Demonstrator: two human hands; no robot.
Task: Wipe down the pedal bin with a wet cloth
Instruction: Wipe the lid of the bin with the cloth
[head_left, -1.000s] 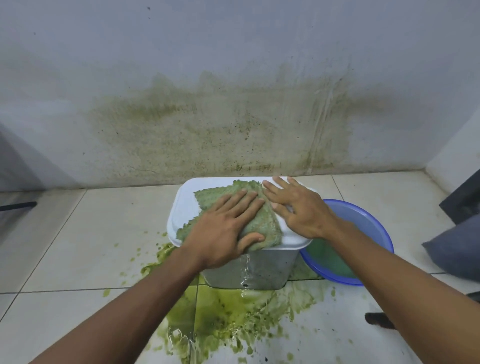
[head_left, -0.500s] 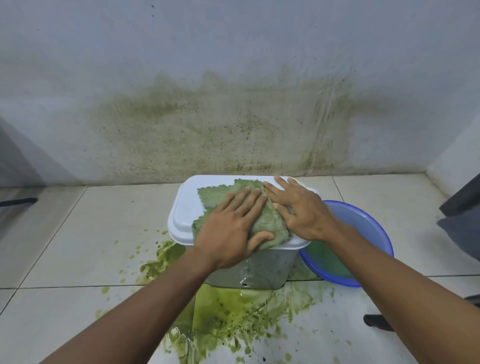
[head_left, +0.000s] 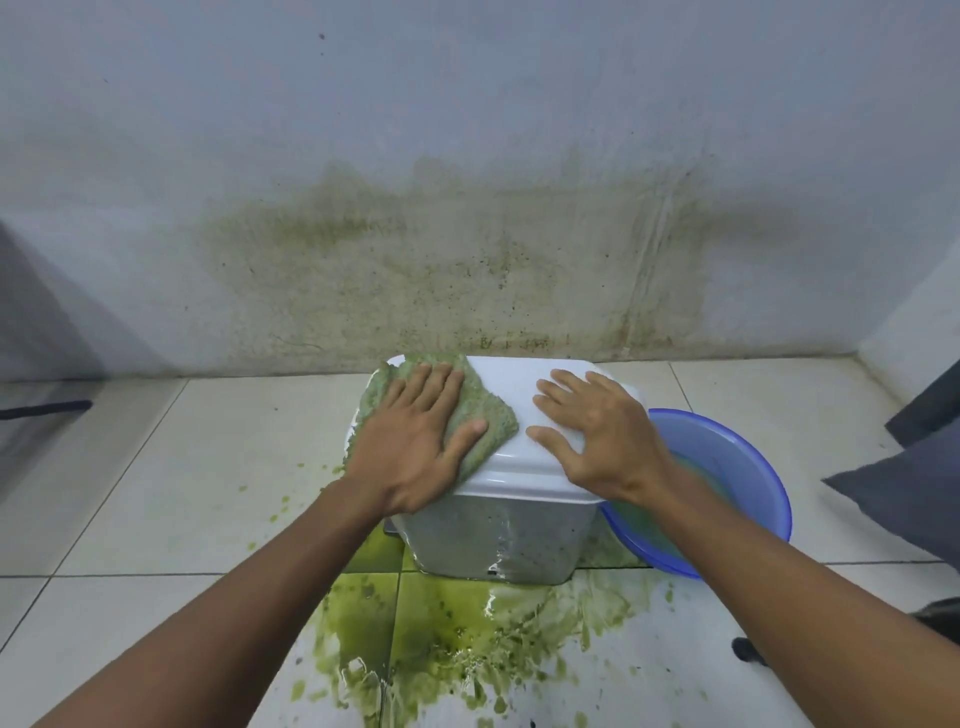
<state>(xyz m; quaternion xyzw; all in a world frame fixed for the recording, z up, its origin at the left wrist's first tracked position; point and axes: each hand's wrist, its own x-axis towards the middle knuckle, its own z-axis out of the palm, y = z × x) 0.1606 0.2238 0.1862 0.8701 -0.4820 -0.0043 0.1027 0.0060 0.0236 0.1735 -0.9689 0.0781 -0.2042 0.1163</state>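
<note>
Left hand (head_left: 415, 441) flat, pressing green cloth (head_left: 488, 415) onto pedal bin lid (head_left: 519, 379); right hand (head_left: 597, 436) flat, bracing lid.

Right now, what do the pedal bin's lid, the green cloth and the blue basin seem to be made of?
The lid: probably white plastic, smooth and glossy, with moulded rounded edges and soft highlights. The green cloth: looks like terry or microfibre, its surface nubbly and matt. The blue basin: likely translucent plastic, light showing through its thin wall.
</note>
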